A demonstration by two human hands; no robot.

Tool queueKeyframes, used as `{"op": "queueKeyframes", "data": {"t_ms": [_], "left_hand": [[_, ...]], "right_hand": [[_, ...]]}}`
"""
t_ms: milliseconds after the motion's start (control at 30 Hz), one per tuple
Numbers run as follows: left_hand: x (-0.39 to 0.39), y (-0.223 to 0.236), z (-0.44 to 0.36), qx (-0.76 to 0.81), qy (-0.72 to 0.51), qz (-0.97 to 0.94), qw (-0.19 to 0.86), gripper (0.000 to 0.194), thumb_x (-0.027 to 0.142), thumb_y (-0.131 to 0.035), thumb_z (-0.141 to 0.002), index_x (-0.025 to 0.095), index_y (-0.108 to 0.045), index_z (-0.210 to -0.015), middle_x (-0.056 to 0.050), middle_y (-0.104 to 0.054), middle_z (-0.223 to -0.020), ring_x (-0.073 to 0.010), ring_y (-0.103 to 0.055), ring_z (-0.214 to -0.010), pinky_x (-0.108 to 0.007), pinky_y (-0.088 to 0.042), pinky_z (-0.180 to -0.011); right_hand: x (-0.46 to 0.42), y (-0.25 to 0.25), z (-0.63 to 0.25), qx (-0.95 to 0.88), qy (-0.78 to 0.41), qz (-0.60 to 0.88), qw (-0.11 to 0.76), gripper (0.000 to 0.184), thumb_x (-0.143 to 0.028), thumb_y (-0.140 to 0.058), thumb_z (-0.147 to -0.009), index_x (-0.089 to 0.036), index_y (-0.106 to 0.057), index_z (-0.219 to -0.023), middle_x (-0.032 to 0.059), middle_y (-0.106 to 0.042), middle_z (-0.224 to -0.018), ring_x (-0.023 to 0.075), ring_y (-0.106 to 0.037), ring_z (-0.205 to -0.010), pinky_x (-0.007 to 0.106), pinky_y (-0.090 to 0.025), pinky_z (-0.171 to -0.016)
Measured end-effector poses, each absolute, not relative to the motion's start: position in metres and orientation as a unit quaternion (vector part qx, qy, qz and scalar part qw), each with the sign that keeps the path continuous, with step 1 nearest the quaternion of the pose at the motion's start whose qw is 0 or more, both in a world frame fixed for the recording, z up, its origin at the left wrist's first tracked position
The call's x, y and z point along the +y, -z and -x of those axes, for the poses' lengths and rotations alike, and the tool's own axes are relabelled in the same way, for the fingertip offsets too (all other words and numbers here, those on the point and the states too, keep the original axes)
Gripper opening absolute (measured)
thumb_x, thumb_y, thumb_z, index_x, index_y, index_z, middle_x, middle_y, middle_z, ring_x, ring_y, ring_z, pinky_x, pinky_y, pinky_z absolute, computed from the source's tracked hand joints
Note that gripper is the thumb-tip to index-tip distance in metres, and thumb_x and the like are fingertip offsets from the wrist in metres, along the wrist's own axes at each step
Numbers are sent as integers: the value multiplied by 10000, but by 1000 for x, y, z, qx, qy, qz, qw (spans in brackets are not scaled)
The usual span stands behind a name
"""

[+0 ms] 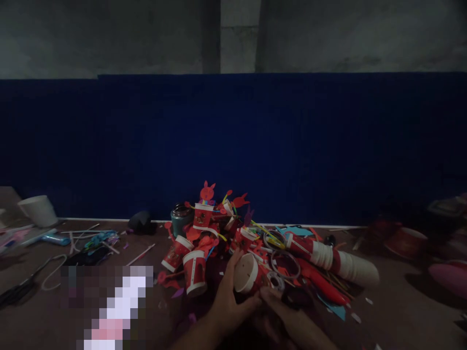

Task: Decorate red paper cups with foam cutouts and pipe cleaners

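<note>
A red and white paper cup [245, 273] lies tipped, its pale round end facing me. My left hand [231, 296] grips it, fingers along its left side and thumb below. At the cup's lower right, my right hand [282, 311] has its bent fingers against it; some of those fingers are hidden. Just beyond is a pile of red paper cups, including an upright one [203, 217] with a red rabbit-like cutout [206, 193] on top and a tilted one [194, 272]. Beside my right fingers rests a roll of clear tape [275, 281].
A long stack of nested paper cups [339, 262] lies to the right, near a red tapered object [324, 284] and teal paper [337, 308]. Scissors [22, 289], straws and a white cup [39, 211] are on the left. A blue partition [233, 146] stands behind the table.
</note>
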State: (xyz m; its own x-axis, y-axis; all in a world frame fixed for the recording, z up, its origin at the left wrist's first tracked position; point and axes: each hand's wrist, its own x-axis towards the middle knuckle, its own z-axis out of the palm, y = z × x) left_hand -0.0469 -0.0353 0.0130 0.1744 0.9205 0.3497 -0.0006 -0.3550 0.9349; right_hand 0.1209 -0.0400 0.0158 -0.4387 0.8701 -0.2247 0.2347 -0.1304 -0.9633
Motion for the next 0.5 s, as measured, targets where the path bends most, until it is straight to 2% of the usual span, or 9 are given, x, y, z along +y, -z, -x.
{"op": "queueKeyframes", "data": {"t_ms": [33, 100, 267, 400, 500], "left_hand": [[-35, -13, 47, 350, -542, -615, 453, 900, 423, -682, -686, 223, -162, -1394, -121, -321, -1422, -266, -321, -1293, -390, -276, -1061], [-33, -12, 47, 332, -563, -580, 486, 902, 454, -648, -712, 220, -117, -1403, -132, -362, -1392, -268, -376, -1257, -401, -303, -1041], [-27, -8, 48, 331, -577, -561, 493, 715, 444, -667, -701, 201, -363, -1301, -119, -481, -1287, -262, -473, -1153, -372, -350, -987], [-28, -8, 47, 326, -590, -553, 489, 679, 418, -700, -669, 215, -416, -1251, -86, -544, -1184, -238, -539, -1041, -335, -415, -899], [-29, -7, 46, 339, -605, -549, 467, 685, 372, -713, -662, 220, -403, -1254, -76, -516, -1215, -238, -493, -1107, -331, -378, -947]], "right_hand": [[-39, -19, -120, -568, -641, 449, 254, 442, -560, -275, -866, -198, -520, -799, -67, -457, -369, 64, -295, -243, 153, -205, -273], [-37, -25, -120, -481, -745, 402, 228, 402, -560, -325, -858, -203, -509, -841, -85, -451, -349, 55, -286, -224, 134, -187, -273], [-36, -34, -123, -355, -879, 262, 180, 338, -534, -447, -829, -208, -523, -788, -107, -423, -310, 37, -237, -185, 122, -172, -261], [-41, -34, -121, -347, -875, 290, 174, 417, -554, -443, -819, -173, -539, -678, -99, -380, -279, 32, -218, -179, 138, -111, -242], [-43, -30, -120, -414, -808, 359, 216, 433, -540, -413, -841, -148, -569, -742, -85, -421, -297, 25, -262, -202, 127, -112, -271]]}}
